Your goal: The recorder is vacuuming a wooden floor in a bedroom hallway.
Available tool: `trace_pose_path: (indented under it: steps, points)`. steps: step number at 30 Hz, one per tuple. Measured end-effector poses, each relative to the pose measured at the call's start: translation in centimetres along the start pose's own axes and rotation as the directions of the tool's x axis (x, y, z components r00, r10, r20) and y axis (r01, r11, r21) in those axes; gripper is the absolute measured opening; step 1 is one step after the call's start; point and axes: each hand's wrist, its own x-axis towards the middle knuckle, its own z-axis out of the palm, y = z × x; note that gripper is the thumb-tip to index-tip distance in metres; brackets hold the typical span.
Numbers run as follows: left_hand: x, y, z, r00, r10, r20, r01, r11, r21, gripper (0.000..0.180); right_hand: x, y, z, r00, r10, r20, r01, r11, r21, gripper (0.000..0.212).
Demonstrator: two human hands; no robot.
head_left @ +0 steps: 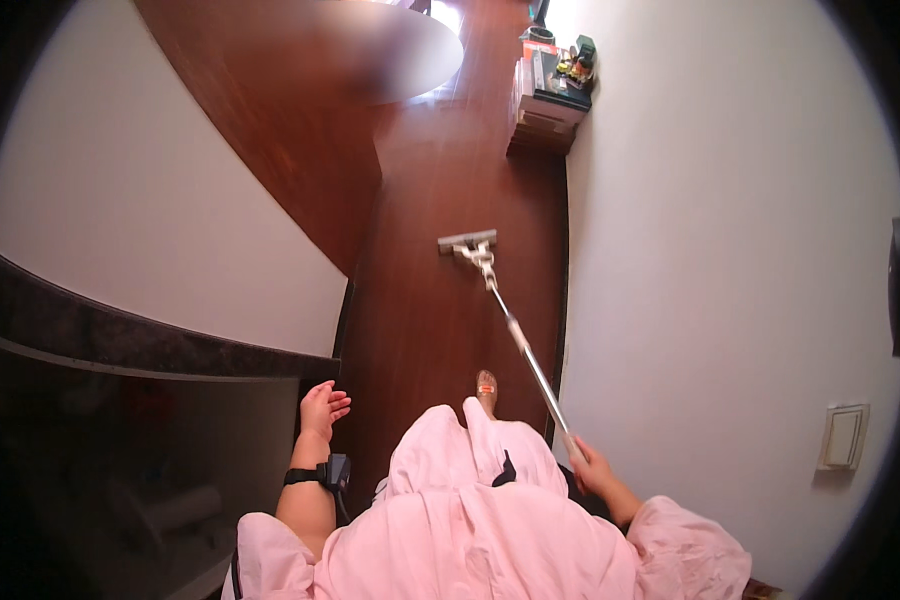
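My right hand [592, 470] is wrapped round the upper end of a long-handled mop [538, 368] at my right side. Its silvery pole slants forward and left, down to a pale joint and a flat grey head [468, 242] on the reddish-brown wooden floor [420, 320]. My left hand [324, 408] hangs free at my left with nothing in it, its fingers stretched and slightly curled. A black strap with a small dark device [338, 470] sits round the left forearm. Below the pink clothing, one sandalled foot [486, 388] shows.
A white wall with a light switch [843, 438] runs along my right. A stack of boxes [552, 95] with small items on top stands against it ahead. On my left is a white wall with a dark ledge [150, 335]. A round, pale tabletop-like shape [420, 50] is farther ahead.
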Motion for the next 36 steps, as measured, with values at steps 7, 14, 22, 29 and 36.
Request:
trace_pose_path:
  steps: [7, 14, 22, 29, 36]
  points:
    - [12.6, 7.4, 11.8, 0.994, 0.111, -0.011, -0.110, 0.993, 0.051, 0.025, 11.1, -6.3, -3.1, 0.997, -0.070, -0.035, 0.069, 0.997, -0.031, 0.055]
    - [2.9, -8.9, -0.6, 0.998, 0.028, -0.048, -0.022, 0.992, 0.120, 0.024, 11.8, -0.5, 5.4, 0.997, -0.064, 0.037, 0.059, 0.989, 0.135, 0.051]
    - [2.8, -11.8, -3.3, 0.974, 0.052, -0.221, -0.030, 0.995, 0.100, 0.023, 38.9, -18.6, 11.9, 0.943, -0.329, -0.051, 0.328, 0.944, -0.031, 0.050]
    - [0.7, -11.1, -2.5, 0.985, 0.007, -0.175, 0.022, 0.986, 0.165, 0.023, 35.4, -21.7, 12.8, 0.972, -0.233, 0.040, 0.235, 0.971, -0.052, 0.043]
    - [2.8, -9.2, -1.4, 0.999, 0.045, -0.004, -0.044, 0.987, 0.152, 0.024, 20.1, -2.9, 2.5, 0.990, -0.141, -0.004, 0.140, 0.988, -0.062, 0.052]
